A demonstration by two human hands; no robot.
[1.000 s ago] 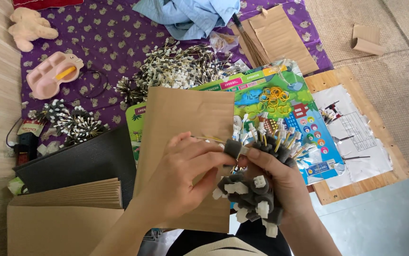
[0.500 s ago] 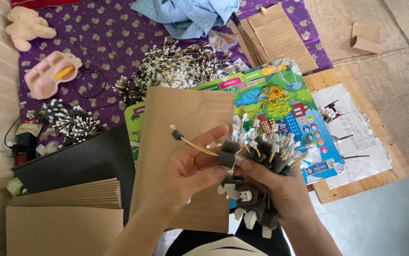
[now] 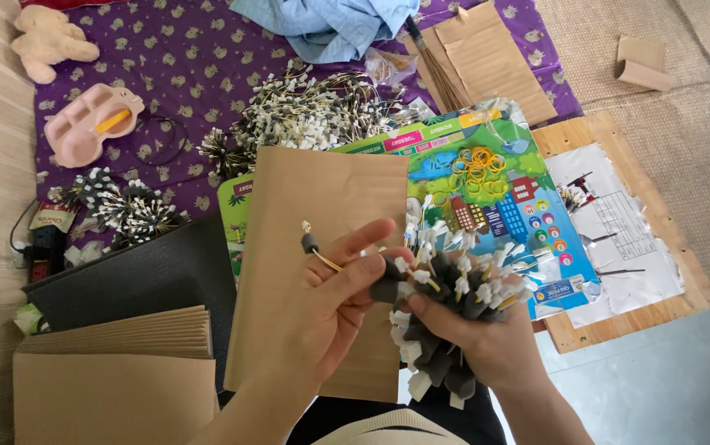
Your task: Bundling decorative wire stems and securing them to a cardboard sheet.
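Observation:
My right hand (image 3: 487, 346) grips a thick bundle of short wires (image 3: 446, 305) with grey foam sleeves and white tips, held upright in front of me. My left hand (image 3: 322, 317) pinches a single yellow wire (image 3: 315, 247) with a grey foam sleeve, its end pointing up and left, right beside the bundle. Both hands hover over a brown paper sheet (image 3: 322, 198) lying on a colourful printed board (image 3: 495, 189).
A loose heap of the same wires (image 3: 305, 119) lies on the purple cloth (image 3: 165, 66), with tied bundles (image 3: 128, 210) at left. Yellow rubber bands (image 3: 477, 169) sit on the board. A stack of brown sheets (image 3: 116, 371), a black mat (image 3: 141, 276) and a wooden board (image 3: 643, 239) surround me.
My left hand has pulled one yellow wire out of the bundle and lifted it up and to the left. The right hand keeps holding the bundle.

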